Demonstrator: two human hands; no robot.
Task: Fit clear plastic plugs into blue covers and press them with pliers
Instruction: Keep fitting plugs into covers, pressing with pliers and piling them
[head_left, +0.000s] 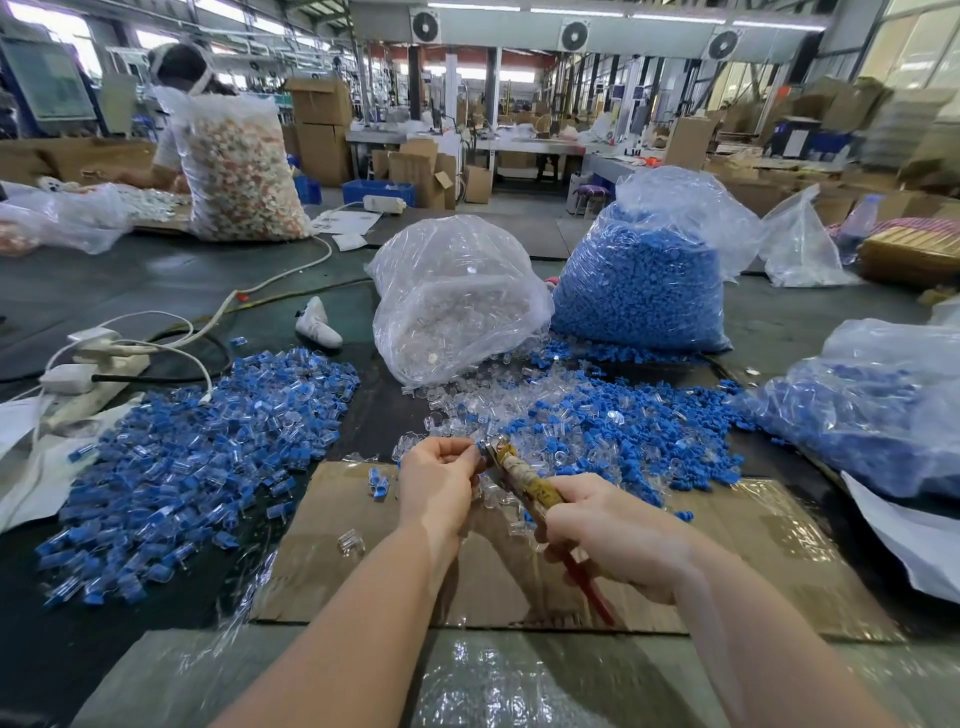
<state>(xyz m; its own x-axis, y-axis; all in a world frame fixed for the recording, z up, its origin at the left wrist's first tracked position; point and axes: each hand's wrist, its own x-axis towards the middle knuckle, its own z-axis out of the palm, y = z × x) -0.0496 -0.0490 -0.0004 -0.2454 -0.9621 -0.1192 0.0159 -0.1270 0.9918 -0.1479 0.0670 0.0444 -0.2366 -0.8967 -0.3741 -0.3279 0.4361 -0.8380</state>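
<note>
Both of my forearms reach in from the near edge over a flattened sheet of cardboard (727, 561). My right hand (618, 535) has its fingers wrapped round the handles of the pliers (524, 475), whose metal nose points up and left. My left hand (439, 475) curls its fingers and pinches something small right at that nose; I cannot tell what the piece is, it is too small and half hidden.

Just beyond the hands lies a loose mixed heap of clear plugs (467, 410) and blue covers (613, 431), spilling onto the cardboard. One blue piece (379, 486) sits alone just left of my left hand, and a single clear plug (350, 540) lies nearer me on the cardboard. To the left spreads a wide pile of joined parts (197, 457), blue with clear ends.

Behind the mixed heap stands an open clear bag (457, 296) holding clear plugs, and just beside it, to the right, a taller bag (649, 280) packed with blue covers. A third bag (872, 405) of blue pieces lies at the far right. At the left I see a power strip (83, 374) with white cables, and far back a seated person (176, 104) behind a sack of pale mixed parts (239, 171).
</note>
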